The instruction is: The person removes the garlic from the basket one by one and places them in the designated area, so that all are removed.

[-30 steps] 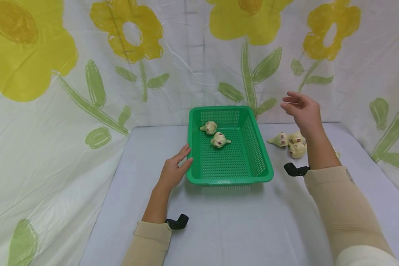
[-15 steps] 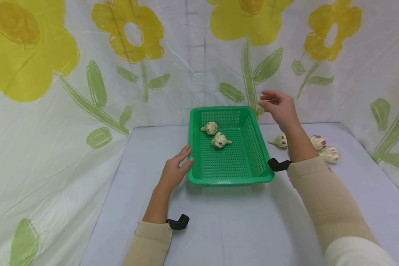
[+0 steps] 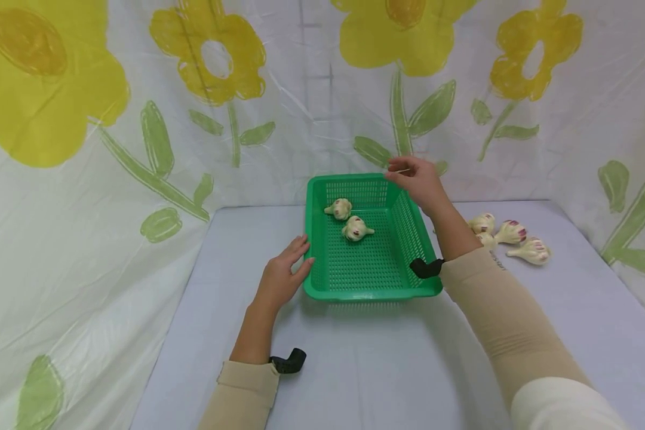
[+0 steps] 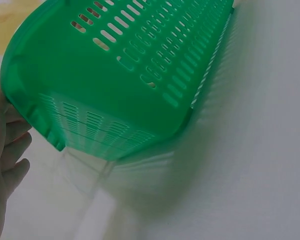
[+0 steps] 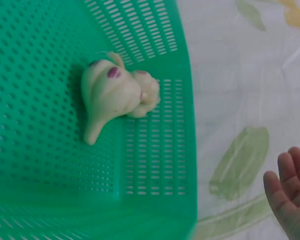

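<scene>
In the head view, a green plastic basket with slotted walls stands on the table. Two garlic bulbs lie together inside it, toward the back left; the right wrist view shows purple marks on the nearer bulb. My left hand touches the basket's left rim with its fingers stretched out, and its fingers show beside the rim in the left wrist view. Above the basket's back right corner is my right hand. Its fingers are loosely extended and nothing shows in them.
Several more garlic bulbs lie on the white table right of the basket, some partly behind the right forearm. A white curtain with painted yellow flowers hangs behind and along the sides.
My right hand has moved left from above the loose garlic bulbs to the basket's back right corner, dropping slightly. My left hand, the basket and the two bulbs in it have stayed put.
</scene>
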